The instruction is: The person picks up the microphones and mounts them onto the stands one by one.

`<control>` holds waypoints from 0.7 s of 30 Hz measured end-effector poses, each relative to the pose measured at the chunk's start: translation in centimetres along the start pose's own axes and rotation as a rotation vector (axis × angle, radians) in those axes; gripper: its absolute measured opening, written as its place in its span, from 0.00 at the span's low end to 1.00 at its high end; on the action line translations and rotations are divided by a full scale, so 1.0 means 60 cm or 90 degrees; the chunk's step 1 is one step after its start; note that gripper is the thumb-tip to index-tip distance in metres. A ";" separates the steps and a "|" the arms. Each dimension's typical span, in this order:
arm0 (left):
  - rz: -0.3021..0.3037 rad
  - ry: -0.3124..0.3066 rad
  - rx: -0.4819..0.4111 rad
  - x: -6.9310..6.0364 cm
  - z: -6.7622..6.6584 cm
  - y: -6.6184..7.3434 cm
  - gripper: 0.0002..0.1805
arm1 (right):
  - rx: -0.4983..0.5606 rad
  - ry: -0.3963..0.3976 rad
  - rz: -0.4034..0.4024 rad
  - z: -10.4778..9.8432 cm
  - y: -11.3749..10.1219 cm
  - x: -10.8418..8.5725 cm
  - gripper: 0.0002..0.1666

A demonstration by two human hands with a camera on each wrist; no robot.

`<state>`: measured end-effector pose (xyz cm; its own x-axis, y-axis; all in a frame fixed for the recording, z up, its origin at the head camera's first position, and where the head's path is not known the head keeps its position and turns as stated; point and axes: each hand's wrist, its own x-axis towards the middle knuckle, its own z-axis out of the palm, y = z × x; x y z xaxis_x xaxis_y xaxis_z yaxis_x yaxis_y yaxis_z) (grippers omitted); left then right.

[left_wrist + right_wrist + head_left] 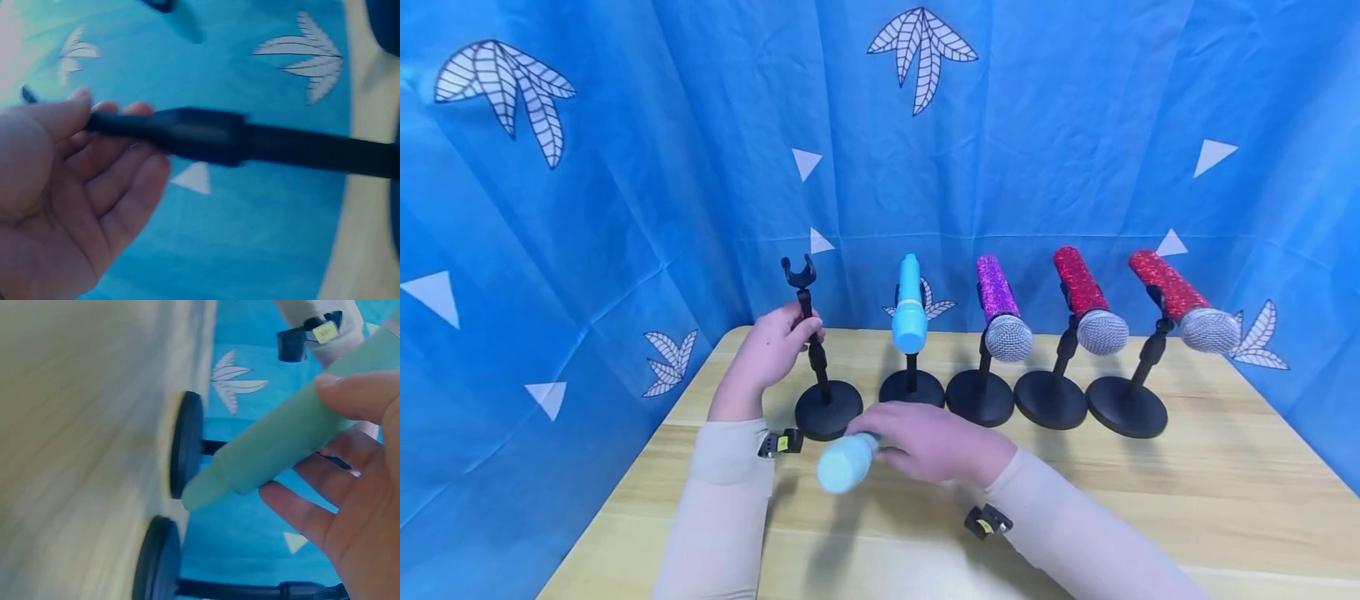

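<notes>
My left hand (778, 346) grips the upper pole of a black microphone stand (824, 407), whose forked clip at the top holds nothing. In the left wrist view the thumb and fingers curl about the thin pole (119, 125), above its thicker collar. My right hand (925, 442) holds a light blue microphone (844, 465) over the table, its head pointing toward the left front. The right wrist view shows the thumb and fingers around the microphone's body (281, 434), with its narrow tail end hanging near the stand bases.
To the right stand several black stands in a row, bearing a light blue microphone (910, 312), a purple glittery one (997, 292) and two red glittery ones (1081, 283). A blue patterned curtain (895, 167) hangs behind the wooden table (1225, 483).
</notes>
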<state>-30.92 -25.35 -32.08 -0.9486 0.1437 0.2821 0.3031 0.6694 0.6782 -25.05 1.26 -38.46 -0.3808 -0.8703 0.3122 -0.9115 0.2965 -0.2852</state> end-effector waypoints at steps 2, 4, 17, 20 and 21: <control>0.019 -0.040 0.016 -0.009 -0.013 0.006 0.13 | 0.026 0.026 -0.003 -0.009 -0.008 0.005 0.20; 0.037 -0.079 0.025 -0.018 -0.024 0.014 0.12 | 0.067 0.056 0.002 -0.017 -0.016 0.010 0.19; 0.130 -0.294 0.015 -0.059 -0.032 0.076 0.09 | 0.181 0.325 -0.015 -0.117 -0.086 0.018 0.18; 0.157 -0.315 0.021 -0.063 -0.031 0.085 0.08 | 0.172 0.410 -0.058 -0.144 -0.098 0.025 0.24; 0.167 -0.322 0.023 -0.064 -0.031 0.088 0.08 | 0.169 0.431 -0.070 -0.153 -0.099 0.029 0.24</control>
<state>-25.52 -23.71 -28.34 -0.7701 0.6339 0.0715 0.5395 0.5875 0.6031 -21.72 1.59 -27.92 -0.3802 -0.4304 0.8187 -0.9142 0.0407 -0.4031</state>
